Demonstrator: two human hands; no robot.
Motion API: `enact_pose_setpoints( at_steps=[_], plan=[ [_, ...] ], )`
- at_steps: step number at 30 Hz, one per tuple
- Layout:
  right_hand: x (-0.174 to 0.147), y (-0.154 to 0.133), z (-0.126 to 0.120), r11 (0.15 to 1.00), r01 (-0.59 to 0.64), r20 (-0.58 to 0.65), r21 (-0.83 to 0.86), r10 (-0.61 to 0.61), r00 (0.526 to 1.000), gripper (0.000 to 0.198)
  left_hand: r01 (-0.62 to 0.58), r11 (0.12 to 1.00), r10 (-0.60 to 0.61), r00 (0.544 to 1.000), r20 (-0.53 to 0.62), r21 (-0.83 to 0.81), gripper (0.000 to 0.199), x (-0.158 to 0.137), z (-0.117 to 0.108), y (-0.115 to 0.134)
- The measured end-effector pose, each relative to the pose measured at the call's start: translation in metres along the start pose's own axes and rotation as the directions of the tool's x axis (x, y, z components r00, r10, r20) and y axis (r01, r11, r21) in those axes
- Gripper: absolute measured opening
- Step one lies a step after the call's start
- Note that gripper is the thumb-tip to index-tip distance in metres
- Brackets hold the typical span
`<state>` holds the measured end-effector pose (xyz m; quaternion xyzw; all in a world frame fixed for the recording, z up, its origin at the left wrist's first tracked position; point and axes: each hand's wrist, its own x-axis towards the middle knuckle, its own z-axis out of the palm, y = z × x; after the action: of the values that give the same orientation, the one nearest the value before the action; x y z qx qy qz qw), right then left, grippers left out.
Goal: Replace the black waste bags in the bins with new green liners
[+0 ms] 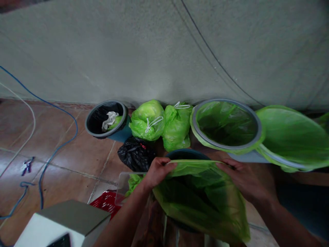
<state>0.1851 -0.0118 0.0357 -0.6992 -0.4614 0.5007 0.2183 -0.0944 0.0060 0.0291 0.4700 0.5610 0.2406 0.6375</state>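
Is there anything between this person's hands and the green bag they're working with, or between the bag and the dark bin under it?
Nothing visible. The left hand and right hand both already grip the green bag at its opening, and the bag drapes directly over the dark bin, whose rim shows just behind it. The bin's inside is hidden.

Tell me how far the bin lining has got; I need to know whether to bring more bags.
Two bins by the wall already wear green liners. In hand: left hand and right hand stretch a green bag over the dark bin. The small black bin shows no green liner.
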Motion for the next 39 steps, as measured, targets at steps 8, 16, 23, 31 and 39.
enact_pose_setpoints(
  at_steps=[8, 16, 23, 31, 39],
  plan=[
    [0.012, -0.006, 0.003, 0.999, 0.027, -0.023, 0.026, -0.027, 0.999, 0.028, -0.012, 0.994, 0.014, 1.000, -0.019, 0.106, 0.050, 0.019, -0.017, 0.010],
    [0.050, 0.013, 0.011, 0.983, -0.035, 0.023, 0.182, 0.032, 0.999, 0.043, -0.044, 0.822, 0.195, 0.958, -0.208, 0.568, 0.047, 0.066, -0.020, 0.017],
    [0.051, 0.001, 0.020, 0.982, 0.102, 0.042, 0.160, -0.110, 0.993, 0.035, 0.099, 0.808, 0.030, 0.978, -0.207, 0.581, 0.038, 0.086, -0.019, -0.005],
    [0.035, 0.012, 0.005, 0.979, 0.125, 0.122, 0.164, -0.146, 0.982, 0.029, 0.153, 0.919, -0.090, 0.979, -0.184, 0.364, 0.038, 0.065, -0.035, -0.011],
    [0.009, 0.049, -0.009, 0.960, -0.177, 0.102, 0.216, 0.158, 0.982, 0.025, 0.314, 0.939, -0.323, 0.946, -0.041, -0.138, 0.037, 0.019, -0.050, -0.027]
  ],
)
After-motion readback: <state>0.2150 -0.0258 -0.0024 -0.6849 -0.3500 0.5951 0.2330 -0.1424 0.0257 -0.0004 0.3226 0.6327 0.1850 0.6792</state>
